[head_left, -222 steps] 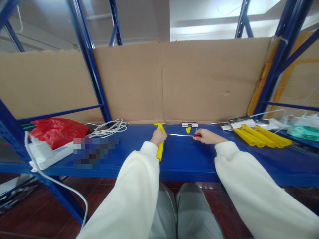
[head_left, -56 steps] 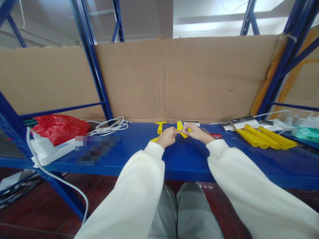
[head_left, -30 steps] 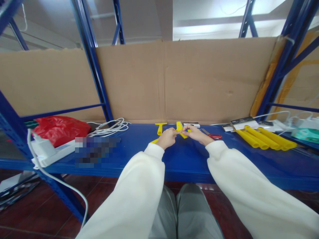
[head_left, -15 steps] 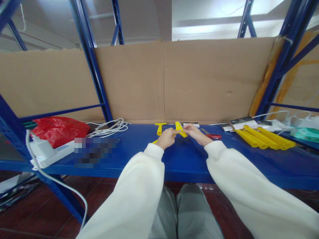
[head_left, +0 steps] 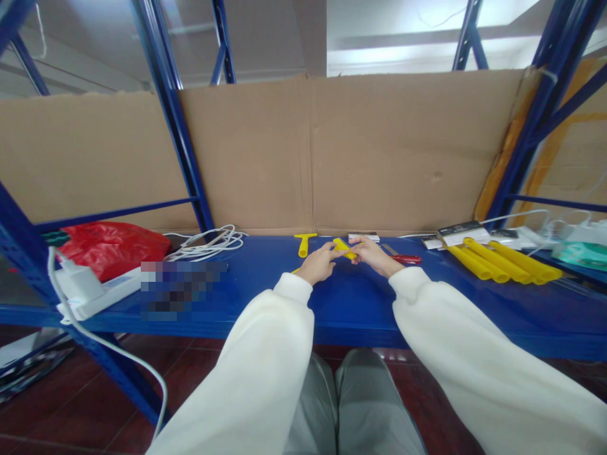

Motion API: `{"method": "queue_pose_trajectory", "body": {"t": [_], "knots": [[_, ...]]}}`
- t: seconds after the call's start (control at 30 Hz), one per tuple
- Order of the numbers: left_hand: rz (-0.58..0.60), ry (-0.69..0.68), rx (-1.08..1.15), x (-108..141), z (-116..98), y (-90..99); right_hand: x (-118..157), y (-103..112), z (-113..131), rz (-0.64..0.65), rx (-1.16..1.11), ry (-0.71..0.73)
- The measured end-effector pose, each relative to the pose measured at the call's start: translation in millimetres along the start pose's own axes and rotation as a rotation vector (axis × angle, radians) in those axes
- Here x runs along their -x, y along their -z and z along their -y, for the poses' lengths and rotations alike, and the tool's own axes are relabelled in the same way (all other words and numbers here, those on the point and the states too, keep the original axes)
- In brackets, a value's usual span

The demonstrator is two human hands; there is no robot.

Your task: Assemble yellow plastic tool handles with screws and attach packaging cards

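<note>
yellow piece (head_left: 344, 248) sits between the two hands, above the blue shelf (head_left: 353, 309). the fingers of the right hand (head_left: 370, 254) grasp its near right end; the left hand (head_left: 320, 263) has its fingertips at its other side, and whether they grip it i cannot tell. just left of them a yellow t-shaped part (head_left: 304, 244) lies near the cardboard (head_left: 251, 158). a red-handled tool (head_left: 406, 259) lies just beyond the right hand, and farther right are yellow tubes (head_left: 502, 262) side by side. well to the left are a coiled white cable (head_left: 213, 243), a red bag (head_left: 114, 248) and a white power strip (head_left: 111, 294).
</note>
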State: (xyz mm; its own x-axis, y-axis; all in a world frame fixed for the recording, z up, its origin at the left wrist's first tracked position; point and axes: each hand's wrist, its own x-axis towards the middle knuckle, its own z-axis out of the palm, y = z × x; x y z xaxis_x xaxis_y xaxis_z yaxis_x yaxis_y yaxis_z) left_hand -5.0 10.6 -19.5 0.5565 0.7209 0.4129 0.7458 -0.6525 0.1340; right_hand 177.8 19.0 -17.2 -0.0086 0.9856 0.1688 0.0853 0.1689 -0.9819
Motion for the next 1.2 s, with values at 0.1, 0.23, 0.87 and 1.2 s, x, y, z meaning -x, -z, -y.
{"method": "queue_pose_trajectory", "body": {"t": [0.1, 0.23, 0.87, 1.2], "knots": [[0.008, -0.001, -0.014, 0, 1, 0.4, 2, 0, 2, -0.033, -0.001, -0.002], [0.093, 0.023, -0.062, 2, -2, 3.6, 6, 0, 4, -0.062, 0.017, -0.015], [-0.395, 0.097, 0.837, -14, 1, 3.9, -18, 101, -11, -0.479, 1.14, -0.116], [0.015, 0.5, 1.291, -3, -18, 16.4, -17, 86, -9, -0.23, 1.306, -0.133]]}}
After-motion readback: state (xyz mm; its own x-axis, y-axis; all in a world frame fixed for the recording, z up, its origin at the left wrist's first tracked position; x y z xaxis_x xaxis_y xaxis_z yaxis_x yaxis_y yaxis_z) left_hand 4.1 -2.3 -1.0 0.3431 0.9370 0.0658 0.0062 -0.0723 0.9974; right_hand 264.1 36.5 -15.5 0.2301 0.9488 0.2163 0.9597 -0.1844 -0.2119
